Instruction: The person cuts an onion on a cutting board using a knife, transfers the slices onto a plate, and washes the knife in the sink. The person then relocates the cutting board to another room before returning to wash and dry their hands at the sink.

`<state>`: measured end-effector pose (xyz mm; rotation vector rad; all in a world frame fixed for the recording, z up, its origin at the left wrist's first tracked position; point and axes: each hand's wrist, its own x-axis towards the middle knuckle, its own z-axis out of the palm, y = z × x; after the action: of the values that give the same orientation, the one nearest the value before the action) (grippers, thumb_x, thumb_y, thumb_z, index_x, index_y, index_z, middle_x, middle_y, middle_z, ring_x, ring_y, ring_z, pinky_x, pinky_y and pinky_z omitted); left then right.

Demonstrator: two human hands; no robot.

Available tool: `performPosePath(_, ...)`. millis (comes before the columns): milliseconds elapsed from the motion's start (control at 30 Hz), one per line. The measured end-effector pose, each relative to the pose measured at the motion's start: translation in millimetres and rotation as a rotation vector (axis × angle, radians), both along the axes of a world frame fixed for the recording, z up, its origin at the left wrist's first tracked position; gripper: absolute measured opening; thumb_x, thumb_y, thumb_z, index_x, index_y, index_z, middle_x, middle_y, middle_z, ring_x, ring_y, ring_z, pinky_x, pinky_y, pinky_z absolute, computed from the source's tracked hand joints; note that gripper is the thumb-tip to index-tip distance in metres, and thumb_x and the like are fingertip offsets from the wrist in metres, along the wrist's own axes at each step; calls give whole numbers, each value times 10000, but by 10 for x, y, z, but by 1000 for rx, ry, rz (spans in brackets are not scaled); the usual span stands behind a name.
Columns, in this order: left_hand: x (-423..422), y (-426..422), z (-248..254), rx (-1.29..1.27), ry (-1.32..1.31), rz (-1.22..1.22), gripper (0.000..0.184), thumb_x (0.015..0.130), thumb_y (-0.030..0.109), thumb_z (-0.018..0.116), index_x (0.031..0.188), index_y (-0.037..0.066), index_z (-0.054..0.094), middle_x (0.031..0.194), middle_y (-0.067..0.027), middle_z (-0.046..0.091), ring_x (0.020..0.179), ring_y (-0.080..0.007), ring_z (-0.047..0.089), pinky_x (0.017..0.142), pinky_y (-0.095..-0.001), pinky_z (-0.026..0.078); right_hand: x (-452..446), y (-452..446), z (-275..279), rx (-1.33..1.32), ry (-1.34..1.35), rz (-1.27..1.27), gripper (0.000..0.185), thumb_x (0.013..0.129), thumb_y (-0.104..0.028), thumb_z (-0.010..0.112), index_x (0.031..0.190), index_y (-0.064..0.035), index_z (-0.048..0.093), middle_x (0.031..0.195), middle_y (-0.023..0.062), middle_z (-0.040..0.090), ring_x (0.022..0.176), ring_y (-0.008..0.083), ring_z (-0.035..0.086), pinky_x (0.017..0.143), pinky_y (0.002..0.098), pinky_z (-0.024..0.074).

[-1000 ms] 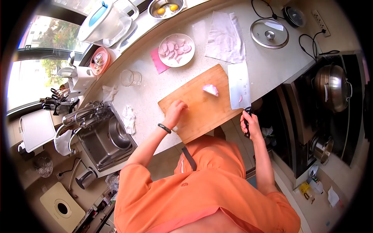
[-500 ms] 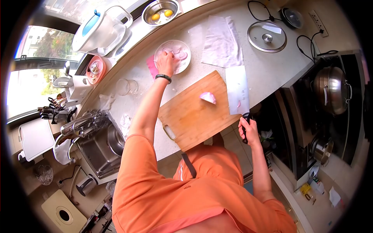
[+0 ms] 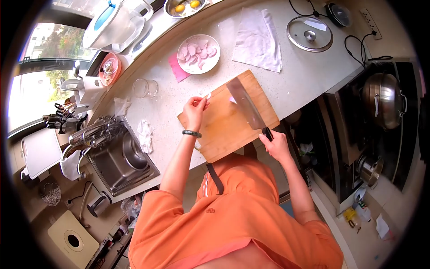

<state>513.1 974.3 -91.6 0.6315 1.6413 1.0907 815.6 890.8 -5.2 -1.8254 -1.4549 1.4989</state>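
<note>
My right hand [image 3: 276,145] grips the black handle of a cleaver [image 3: 246,105], its broad blade tilted over the wooden cutting board [image 3: 221,134]. A piece of purple onion [image 3: 232,100] lies on the board, largely hidden behind the blade. Over the board's left part, my left hand [image 3: 195,112] is closed in a pinch, with a small pale onion slice [image 3: 208,95] at its fingertips. Beyond the board, a white plate [image 3: 210,67] holds several pinkish onion slices [image 3: 197,53]. A pink cloth [image 3: 180,71] is partly under the plate.
A pale cloth [image 3: 257,40] and a glass lid [image 3: 310,36] lie at the back. Two yolks [image 3: 180,8] sit in a steel bowl [image 3: 172,12]. Glass cups [image 3: 145,88] and a sink [image 3: 118,168] are left; a pot [image 3: 381,101] stands on the right stove.
My left hand has come back from the plate to the board, uncovering the slices. My right hand has swung the cleaver left from the board's right edge to over the onion piece.
</note>
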Motion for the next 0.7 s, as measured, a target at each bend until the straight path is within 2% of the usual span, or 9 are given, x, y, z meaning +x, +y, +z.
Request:
performPosePath(67, -22, -286, -253, -68, 405, -109, 139, 873, 114, 706, 850, -21, 689, 795, -68, 711, 660, -105, 657, 594, -271, 512, -188, -1, 30, 136, -78, 92, 315, 880, -259, 654, 749, 19, 580, 579, 191, 559, 559, 392, 580, 530, 424, 444)
performPosePath(100, 14, -385, -246, -29, 512, -108, 136, 852, 123, 718, 849, -9, 688, 818, -97, 703, 684, -170, 658, 619, -325, 502, -247, -25, -2, 130, -132, 130, 313, 876, -284, 657, 774, 8, 608, 638, 208, 600, 635, 426, 599, 559, 448, 471)
performPosePath(133, 25, -431, -248, -33, 510, -101, 136, 852, 123, 718, 849, -9, 688, 818, -97, 703, 684, -170, 658, 619, -325, 502, -311, -46, 1, 111, -196, 162, 323, 871, -315, 656, 781, -5, 630, 665, 214, 620, 675, 423, 625, 587, 474, 495)
performPosePath(200, 37, -502, -250, 106, 758, -96, 108, 831, 110, 720, 843, 7, 688, 827, -125, 679, 752, -251, 649, 681, -356, 501, -411, -107, -57, 126, -291, 216, 324, 868, -345, 651, 793, -31, 641, 661, 213, 631, 692, 421, 641, 612, 490, 521)
performPosePath(233, 40, -510, -255, 144, 758, -83, 85, 823, 98, 716, 840, 19, 689, 832, -139, 647, 776, -295, 626, 704, -380, 494, -440, -132, -72, 125, -293, 226, 324, 868, -345, 651, 793, -31, 641, 661, 213, 631, 692, 421, 641, 612, 490, 521)
performPosePath(400, 8, -525, -230, 170, 855, -102, 66, 820, 75, 718, 849, 20, 695, 835, -124, 648, 745, -267, 630, 693, -364, 508, -546, -198, -125, 167, -385, 313, 317, 869, -368, 649, 804, -58, 637, 650, 219, 640, 679, 421, 655, 619, 507, 536)
performPosePath(700, -48, -534, -291, 197, 863, -151, 55, 828, 48, 701, 846, 17, 660, 824, -119, 603, 732, -262, 605, 666, -354, 494, -622, -227, -208, 174, -546, 395, 326, 885, -356, 632, 837, -34, 647, 677, 231, 649, 690, 435, 654, 620, 510, 536)
